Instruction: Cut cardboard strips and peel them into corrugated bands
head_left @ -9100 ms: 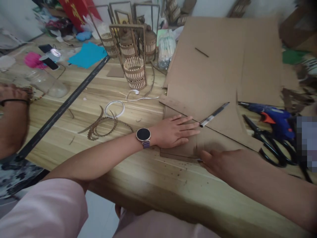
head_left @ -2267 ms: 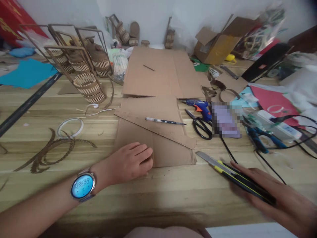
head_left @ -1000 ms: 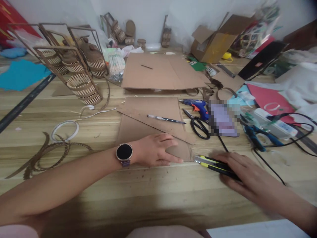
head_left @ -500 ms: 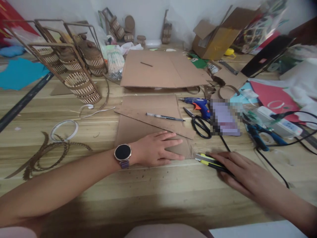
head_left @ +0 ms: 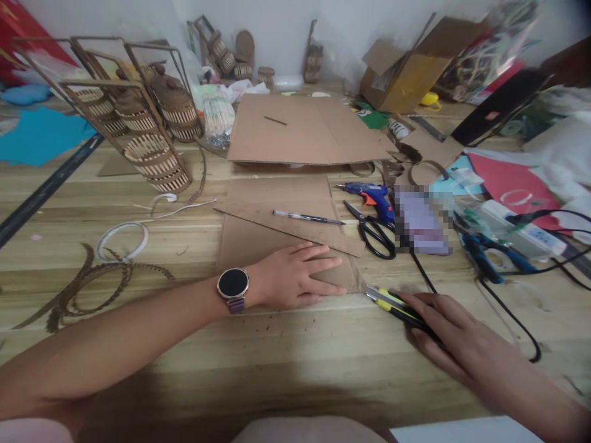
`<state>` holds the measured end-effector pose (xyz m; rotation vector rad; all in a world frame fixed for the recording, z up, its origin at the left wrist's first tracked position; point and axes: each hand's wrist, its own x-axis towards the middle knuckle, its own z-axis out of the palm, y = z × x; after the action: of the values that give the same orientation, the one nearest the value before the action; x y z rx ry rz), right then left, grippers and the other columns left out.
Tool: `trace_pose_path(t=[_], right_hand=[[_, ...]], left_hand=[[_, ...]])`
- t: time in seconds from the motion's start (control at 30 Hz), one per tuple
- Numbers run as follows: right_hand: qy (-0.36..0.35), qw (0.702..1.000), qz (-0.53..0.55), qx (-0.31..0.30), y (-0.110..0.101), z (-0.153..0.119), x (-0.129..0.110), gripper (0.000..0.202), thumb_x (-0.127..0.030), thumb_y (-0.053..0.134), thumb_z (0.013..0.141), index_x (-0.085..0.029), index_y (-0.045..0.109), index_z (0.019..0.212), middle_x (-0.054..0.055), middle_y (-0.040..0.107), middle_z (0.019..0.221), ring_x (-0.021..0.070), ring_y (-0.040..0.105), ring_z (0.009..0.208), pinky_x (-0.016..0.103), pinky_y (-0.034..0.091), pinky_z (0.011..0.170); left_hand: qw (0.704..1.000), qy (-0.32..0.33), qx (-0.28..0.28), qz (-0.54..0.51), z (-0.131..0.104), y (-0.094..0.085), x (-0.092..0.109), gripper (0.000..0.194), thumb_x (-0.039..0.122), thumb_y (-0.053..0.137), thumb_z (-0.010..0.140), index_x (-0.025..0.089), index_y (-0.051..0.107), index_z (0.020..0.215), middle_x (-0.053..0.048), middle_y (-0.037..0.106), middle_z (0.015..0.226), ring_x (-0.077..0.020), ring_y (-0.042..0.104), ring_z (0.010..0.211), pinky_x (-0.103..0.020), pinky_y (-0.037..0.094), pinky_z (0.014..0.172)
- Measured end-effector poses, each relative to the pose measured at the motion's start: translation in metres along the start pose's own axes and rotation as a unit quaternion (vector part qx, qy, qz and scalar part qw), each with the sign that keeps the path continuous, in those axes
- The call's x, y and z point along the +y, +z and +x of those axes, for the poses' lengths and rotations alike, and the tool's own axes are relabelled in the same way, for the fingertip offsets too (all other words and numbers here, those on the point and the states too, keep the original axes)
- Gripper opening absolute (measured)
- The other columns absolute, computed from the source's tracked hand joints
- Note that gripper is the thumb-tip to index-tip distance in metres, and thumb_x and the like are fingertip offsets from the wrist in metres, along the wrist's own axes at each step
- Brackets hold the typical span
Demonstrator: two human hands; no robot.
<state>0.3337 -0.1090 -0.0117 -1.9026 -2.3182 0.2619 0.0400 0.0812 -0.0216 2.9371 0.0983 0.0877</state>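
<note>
My left hand (head_left: 293,277) lies flat with fingers spread on a brown cardboard sheet (head_left: 244,237), a watch (head_left: 233,283) on its wrist. A narrow cardboard strip (head_left: 286,231) slants across that sheet, just beyond the fingers. Beside the strip rests a pen (head_left: 308,218). My right hand (head_left: 455,335) is closed around a yellow and black utility knife (head_left: 397,307). The knife's blade points left, its tip at the sheet's near right corner; whether it cuts in cannot be made out.
Scissors (head_left: 376,234), a blue glue gun (head_left: 369,195) and a pixelated purple object (head_left: 425,221) lie right of the sheet. Behind stands a larger cardboard piece (head_left: 309,135). Stick-and-cardboard baskets (head_left: 159,163) stand left, near curled strips (head_left: 83,295). A power strip (head_left: 521,227) trails black cables.
The knife has tilted so its handle drops nearer to me, and its tip sits closer to the sheet's corner. My left hand stays in place; the view has shifted slightly.
</note>
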Motion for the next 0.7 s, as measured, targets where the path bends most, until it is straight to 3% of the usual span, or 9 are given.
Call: trace_pose_path(t=[0.23, 0.7], right_hand=[[0.038, 0.999, 0.017, 0.002, 0.0026, 0.0086, 0.0023, 0.047, -0.049, 0.044, 0.097, -0.022, 0.056, 0.134, 0.013, 0.065, 0.124, 0.0260, 0.070, 0.109, 0.037, 0.060, 0.092], [0.027, 0.999, 0.006, 0.019, 0.0018, 0.0015, -0.0029, 0.048, -0.047, 0.045, 0.097, -0.020, 0.056, 0.135, 0.013, 0.067, 0.121, 0.0249, 0.072, 0.104, 0.032, 0.062, 0.085]], left_hand=[[0.999, -0.037, 0.002, 0.005, 0.0076, 0.0002, 0.0001, 0.040, 0.040, 0.042, 0.104, 0.039, 0.053, 0.142, -0.005, 0.035, 0.161, -0.0335, 0.027, 0.149, -0.049, 0.023, 0.121], [0.999, -0.038, 0.013, 0.012, 0.0074, 0.0015, 0.0004, 0.039, 0.040, 0.046, 0.103, 0.041, 0.054, 0.141, -0.003, 0.037, 0.160, -0.0316, 0.028, 0.149, -0.049, 0.024, 0.121]])
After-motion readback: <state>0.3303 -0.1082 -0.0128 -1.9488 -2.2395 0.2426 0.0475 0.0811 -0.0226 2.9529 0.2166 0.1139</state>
